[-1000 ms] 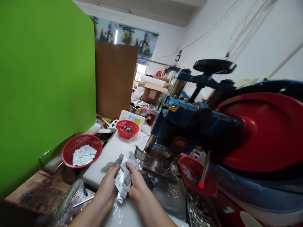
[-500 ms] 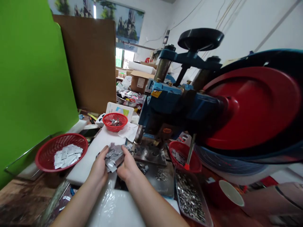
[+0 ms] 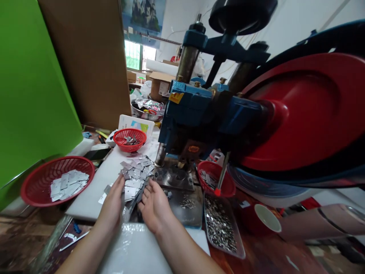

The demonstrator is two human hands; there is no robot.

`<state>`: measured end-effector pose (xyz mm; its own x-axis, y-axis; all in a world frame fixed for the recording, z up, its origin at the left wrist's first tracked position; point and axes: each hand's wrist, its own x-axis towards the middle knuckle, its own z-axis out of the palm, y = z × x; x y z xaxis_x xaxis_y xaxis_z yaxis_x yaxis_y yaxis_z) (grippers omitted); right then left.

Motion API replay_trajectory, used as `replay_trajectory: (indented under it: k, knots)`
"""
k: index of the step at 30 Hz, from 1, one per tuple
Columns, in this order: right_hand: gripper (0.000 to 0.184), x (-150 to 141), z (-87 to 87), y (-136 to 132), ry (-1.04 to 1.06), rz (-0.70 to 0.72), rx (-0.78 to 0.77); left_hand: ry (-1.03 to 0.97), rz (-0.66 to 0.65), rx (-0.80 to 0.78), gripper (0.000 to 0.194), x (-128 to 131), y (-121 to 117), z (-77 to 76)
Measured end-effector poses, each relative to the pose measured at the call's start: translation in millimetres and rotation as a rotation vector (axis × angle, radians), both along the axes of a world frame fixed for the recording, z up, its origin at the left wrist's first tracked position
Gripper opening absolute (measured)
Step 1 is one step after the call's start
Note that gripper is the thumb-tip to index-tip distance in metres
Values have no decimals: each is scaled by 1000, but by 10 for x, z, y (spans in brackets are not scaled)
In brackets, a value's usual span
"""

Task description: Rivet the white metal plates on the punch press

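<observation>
Flat metal plates (image 3: 136, 172) lie in a loose, spread heap on the white foam (image 3: 103, 172), some with small holes in them. My left hand (image 3: 113, 196) rests along the left side of the heap, its fingers stretched forward. On the heap's right side is my right hand (image 3: 155, 203), palm turned inward and fingers slightly curled, with nothing gripped in it. Just beyond the right hand stands the press's metal bed (image 3: 173, 178). Small metal bits (image 3: 187, 202) are scattered on the dark plate in front of it.
A blue press (image 3: 194, 110) with a big red flywheel (image 3: 308, 110) fills the right. Red baskets (image 3: 31, 186) (image 3: 129, 133) (image 3: 232, 186) hold metal pieces. A clear tray (image 3: 242, 247) of small metal bits stands at lower right. A green panel (image 3: 34, 102) rises at left.
The plates, gathered between both hands before, now lie spread on the foam. My hands have moved apart and released them. The camera view has shifted slightly.
</observation>
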<state>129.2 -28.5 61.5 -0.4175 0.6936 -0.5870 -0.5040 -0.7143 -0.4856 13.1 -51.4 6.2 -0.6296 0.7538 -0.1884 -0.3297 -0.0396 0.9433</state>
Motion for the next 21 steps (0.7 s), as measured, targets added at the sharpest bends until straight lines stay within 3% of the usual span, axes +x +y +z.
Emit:
replay_trajectory:
  k: [5, 7, 10, 13, 16, 19, 21]
  knots:
    - [19, 186, -114, -231, -36, 6, 91, -86, -81, -150, 33, 43, -315, 190]
    - [26, 272, -170, -331, -48, 0, 163, -151, -116, -190, 33, 57, -437, 302]
    - [40, 445, -280, -481, -181, 113, 316, -106, -190, -298, 35, 23, -600, 422]
    - [35, 653, -430, -633, -474, 257, 630, 153, -271, -384, 38, -122, -724, 418]
    - [26, 815, -568, -751, -723, 362, 954, 595, -236, -412, 43, -378, -771, 292]
    - [26, 867, -617, -802, -814, 443, 1098, 1090, -227, -369, 48, -660, -722, 111]
    - [26, 852, -596, -803, -832, 476, 1126, 1315, -254, -403, 56, -802, -657, -6]
